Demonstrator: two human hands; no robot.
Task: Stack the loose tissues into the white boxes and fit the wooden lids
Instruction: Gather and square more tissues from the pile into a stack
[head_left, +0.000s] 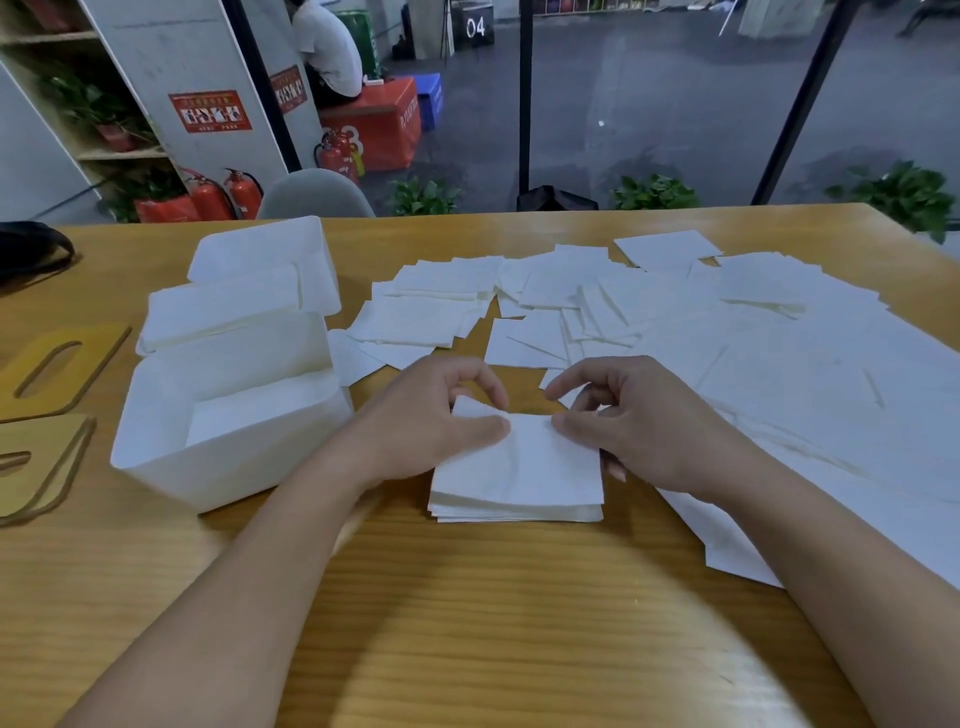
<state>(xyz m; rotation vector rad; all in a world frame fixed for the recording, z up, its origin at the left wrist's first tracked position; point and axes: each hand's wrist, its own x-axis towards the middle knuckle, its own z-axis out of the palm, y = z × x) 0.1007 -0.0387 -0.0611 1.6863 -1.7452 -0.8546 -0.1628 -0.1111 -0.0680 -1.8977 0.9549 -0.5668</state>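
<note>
- A small squared stack of tissues (519, 480) is seen on the wooden table (467, 623), near the middle, just right of the nearest white box (228, 431); its top sheet is lifted at the far edge.
- That top sheet is pinched by the left hand (431, 415) between thumb and curled fingers at its far left corner.
- The far right edge is touched by the thumb of the right hand (639, 431), whose fingers are bent and partly spread; the stack's right side is met by its lower fingers.
- Loose tissues (649, 312) are scattered thin, flat and square across the far and right table.
- Two more white boxes (249, 291), smooth plastic, are placed behind the first, tissues inside.
- Slotted wooden lids (47, 415) are laid at the left.
</note>
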